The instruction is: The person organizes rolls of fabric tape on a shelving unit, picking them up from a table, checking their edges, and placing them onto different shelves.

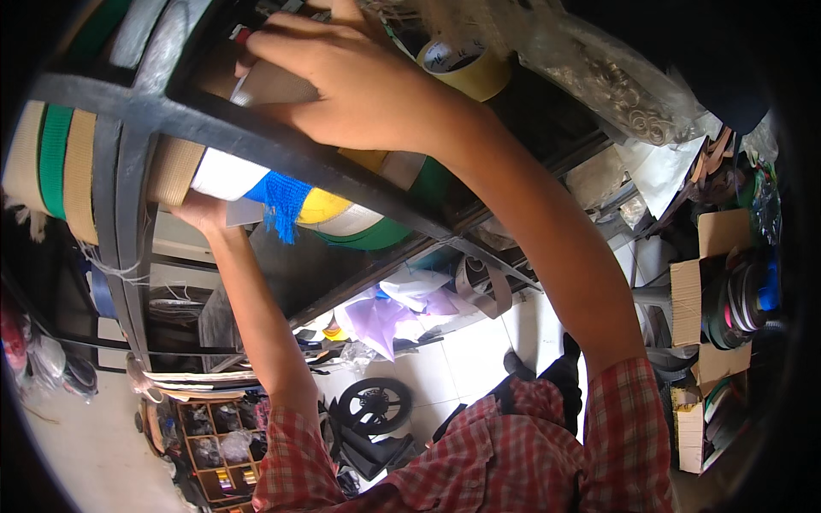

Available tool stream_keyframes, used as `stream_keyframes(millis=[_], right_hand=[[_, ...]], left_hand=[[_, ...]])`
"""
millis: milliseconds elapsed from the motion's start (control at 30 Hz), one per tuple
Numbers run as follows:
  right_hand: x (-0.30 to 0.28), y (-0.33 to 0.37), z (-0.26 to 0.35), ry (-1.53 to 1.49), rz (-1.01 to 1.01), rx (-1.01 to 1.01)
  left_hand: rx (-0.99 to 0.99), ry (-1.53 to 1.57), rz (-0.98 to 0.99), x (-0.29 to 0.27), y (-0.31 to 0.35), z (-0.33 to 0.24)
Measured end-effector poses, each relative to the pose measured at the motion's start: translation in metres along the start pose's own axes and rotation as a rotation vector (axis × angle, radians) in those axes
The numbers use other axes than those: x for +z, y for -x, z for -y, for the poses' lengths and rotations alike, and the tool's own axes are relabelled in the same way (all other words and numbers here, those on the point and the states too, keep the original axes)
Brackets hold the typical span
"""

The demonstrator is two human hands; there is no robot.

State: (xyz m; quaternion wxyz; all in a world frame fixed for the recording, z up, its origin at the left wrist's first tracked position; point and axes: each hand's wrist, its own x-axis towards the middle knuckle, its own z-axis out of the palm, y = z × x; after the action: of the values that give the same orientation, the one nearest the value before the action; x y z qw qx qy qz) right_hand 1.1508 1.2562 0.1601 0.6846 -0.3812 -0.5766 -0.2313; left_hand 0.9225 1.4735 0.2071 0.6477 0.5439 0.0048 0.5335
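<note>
My left hand (203, 214) reaches up from below to the underside of a beige roll of webbing (175, 169) on a dark metal rack; its fingers are mostly hidden behind the roll. Over the top of the rack bar, my right hand (351, 81) curves its thumb and fingers around a taupe roll of webbing (286, 84). Whether both hands touch the same roll cannot be seen, since the bar crosses between them. Beside the beige roll sit a white roll (229, 175), a blue roll with frayed ends (286, 203), a yellow roll (323, 205) and a green roll (368, 236).
Dark rack bars (282, 141) cross close to both arms. More webbing rolls (56, 162) hang at the left. Behind my right forearm are a tape roll (466, 68) and a plastic bag of metal rings (629, 94). A wheel (375, 404) and cardboard boxes (687, 291) are lower down.
</note>
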Motion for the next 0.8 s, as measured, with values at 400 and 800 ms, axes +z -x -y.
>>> stream_keyframes(millis=[400,800], right_hand=[[-0.019,-0.004,0.004,0.153,0.114,-0.089],[-0.033,0.011,-0.013,0.206,0.18,0.255]], left_hand=[[0.025,0.198,-0.15,0.059,0.021,-0.022],[-0.145,0.379,-0.064,-0.058,0.117,-0.074]])
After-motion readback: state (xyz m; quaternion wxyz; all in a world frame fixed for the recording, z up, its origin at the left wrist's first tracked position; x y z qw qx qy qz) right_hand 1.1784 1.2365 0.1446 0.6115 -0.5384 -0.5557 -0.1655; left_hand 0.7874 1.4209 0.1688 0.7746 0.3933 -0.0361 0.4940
